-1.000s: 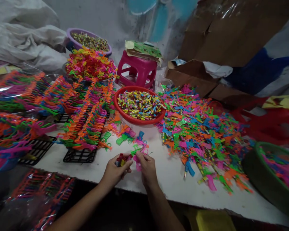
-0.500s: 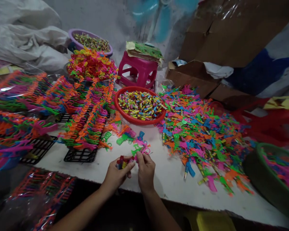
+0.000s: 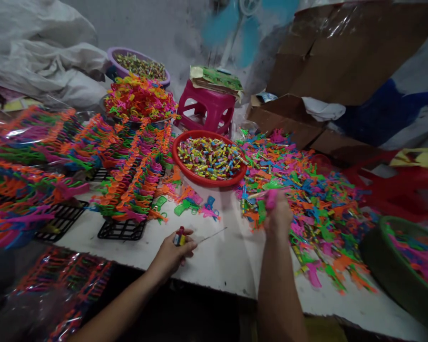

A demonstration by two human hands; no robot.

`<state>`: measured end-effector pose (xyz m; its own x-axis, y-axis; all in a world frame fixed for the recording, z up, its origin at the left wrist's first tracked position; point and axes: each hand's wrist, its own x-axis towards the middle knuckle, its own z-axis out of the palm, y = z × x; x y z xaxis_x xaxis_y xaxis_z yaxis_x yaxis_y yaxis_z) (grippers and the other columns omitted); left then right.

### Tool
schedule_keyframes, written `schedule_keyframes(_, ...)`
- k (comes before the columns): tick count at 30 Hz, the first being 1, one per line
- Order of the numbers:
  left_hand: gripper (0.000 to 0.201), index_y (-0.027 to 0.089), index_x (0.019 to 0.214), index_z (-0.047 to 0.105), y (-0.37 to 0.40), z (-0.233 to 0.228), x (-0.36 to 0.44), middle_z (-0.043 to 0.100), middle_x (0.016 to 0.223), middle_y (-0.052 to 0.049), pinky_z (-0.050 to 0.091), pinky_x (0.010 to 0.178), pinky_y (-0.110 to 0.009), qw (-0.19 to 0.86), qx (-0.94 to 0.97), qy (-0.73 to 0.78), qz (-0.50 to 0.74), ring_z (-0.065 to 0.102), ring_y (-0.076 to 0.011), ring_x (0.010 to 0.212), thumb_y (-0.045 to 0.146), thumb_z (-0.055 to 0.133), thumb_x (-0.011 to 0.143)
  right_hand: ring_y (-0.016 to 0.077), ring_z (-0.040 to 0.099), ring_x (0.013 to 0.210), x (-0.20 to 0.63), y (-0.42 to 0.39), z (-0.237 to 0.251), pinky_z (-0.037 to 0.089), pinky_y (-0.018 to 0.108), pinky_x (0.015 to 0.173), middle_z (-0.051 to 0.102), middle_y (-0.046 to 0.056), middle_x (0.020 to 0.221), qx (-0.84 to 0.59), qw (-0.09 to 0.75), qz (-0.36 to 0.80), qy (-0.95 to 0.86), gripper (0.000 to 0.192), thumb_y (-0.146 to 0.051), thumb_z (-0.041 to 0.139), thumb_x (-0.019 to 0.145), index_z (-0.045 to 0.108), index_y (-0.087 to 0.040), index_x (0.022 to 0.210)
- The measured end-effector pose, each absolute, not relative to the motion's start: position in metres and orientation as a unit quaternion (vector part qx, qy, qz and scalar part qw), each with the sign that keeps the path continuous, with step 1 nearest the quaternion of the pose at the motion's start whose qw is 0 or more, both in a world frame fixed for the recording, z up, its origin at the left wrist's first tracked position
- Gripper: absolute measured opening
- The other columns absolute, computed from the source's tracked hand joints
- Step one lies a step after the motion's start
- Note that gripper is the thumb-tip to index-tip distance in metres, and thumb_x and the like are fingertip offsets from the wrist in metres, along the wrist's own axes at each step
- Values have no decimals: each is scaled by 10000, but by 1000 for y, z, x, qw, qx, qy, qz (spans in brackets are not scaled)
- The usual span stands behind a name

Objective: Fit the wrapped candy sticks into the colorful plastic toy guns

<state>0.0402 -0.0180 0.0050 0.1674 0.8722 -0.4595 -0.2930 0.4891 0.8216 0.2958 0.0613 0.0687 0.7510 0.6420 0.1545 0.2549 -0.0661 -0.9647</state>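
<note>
My left hand (image 3: 173, 251) is closed around a few small labelled tubes (image 3: 180, 236) with dark red ends, above the white table's front part. A thin dark stick or wire (image 3: 214, 234) runs to the right from its fingertips; whether the hand grips it is unclear. My right hand (image 3: 278, 216), smeared by motion, is at the near left side of the toy gun pile (image 3: 306, 199). Between its fingers is a pink plastic toy gun (image 3: 271, 198), with a pale thin piece by it. Green toy guns (image 3: 185, 205) and a blue one (image 3: 209, 203) lie between the hands and a red basin.
The red basin (image 3: 176, 164) holds many small tubes. Black racks (image 3: 121, 231) at left carry rows of toy guns. A green tub (image 3: 381, 256) stands at right. Behind are a pink stool (image 3: 205, 102), a purple basin (image 3: 110, 56), a fan (image 3: 249, 5) and cardboard boxes (image 3: 328, 57).
My right hand has moved right, from beside my left hand to the toy gun pile, carrying the pink toy gun. My left hand stays nearly in place with the tubes; the thin stick now shows.
</note>
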Motion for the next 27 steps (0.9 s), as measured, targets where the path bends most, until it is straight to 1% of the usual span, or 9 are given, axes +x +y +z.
schedule_keyframes(2,433,137,986,518,-16,-1,40,561,620,23,339,309,-136,718,250,491,425,554,-91,473,251,707,613,133,526,677,328,76,76,421,249,589,588,30,771,-715,627,118,-286,485,-525,341,784,563,-129,952)
schedule_keyframes(5,350,146,951,515,-15,-5,43,614,766,-31,434,393,-170,743,216,470,424,599,-106,551,220,680,652,178,540,887,321,79,57,435,309,765,615,67,945,-702,585,106,-392,444,-451,452,745,558,-132,1035)
schedule_keyframes(8,281,147,886,522,-15,-3,45,613,939,-82,464,414,-192,753,240,449,416,623,-121,596,241,673,668,210,483,1068,273,73,16,373,371,906,578,93,1116,-614,413,156,-654,356,-310,452,752,592,-170,1048)
schedule_keyframes(11,285,150,892,519,-14,-1,42,610,960,-86,436,371,-175,753,255,448,409,621,-121,581,258,668,675,228,378,1183,231,63,-14,306,410,964,479,102,1250,-554,232,147,-786,418,-175,430,736,550,-174,1136)
schedule_keyframes(14,280,146,891,521,-13,-2,34,621,893,-65,434,379,-165,740,237,459,431,610,-108,569,236,671,672,253,429,1112,218,46,-18,340,400,921,494,130,1211,-580,135,112,-795,474,-112,460,692,535,-154,1159)
schedule_keyframes(18,222,131,836,527,-10,-7,28,616,804,-45,430,380,-156,717,206,489,451,592,-94,545,216,659,679,185,524,926,227,20,-6,407,292,814,578,88,1021,-568,110,137,-804,500,-33,424,689,537,-184,1153)
schedule_keyframes(23,252,143,849,532,-8,-9,31,604,811,-33,450,403,-166,722,204,485,449,612,-111,593,225,675,658,244,390,1130,240,6,3,318,371,899,461,54,1260,-490,58,115,-862,537,-81,542,667,510,-279,1165)
schedule_keyframes(25,271,144,844,533,-8,-9,32,601,785,-23,435,385,-157,721,214,486,446,607,-106,575,234,689,641,227,393,1127,241,6,7,276,373,926,485,40,1236,-443,34,116,-888,478,-116,556,700,518,-293,1142)
schedule_keyframes(27,290,146,845,530,-8,-8,32,605,777,-20,394,342,-141,717,232,485,444,592,-93,532,253,696,632,204,460,1022,239,7,11,286,354,905,566,50,1093,-429,19,101,-898,379,-132,548,722,554,-255,1080)
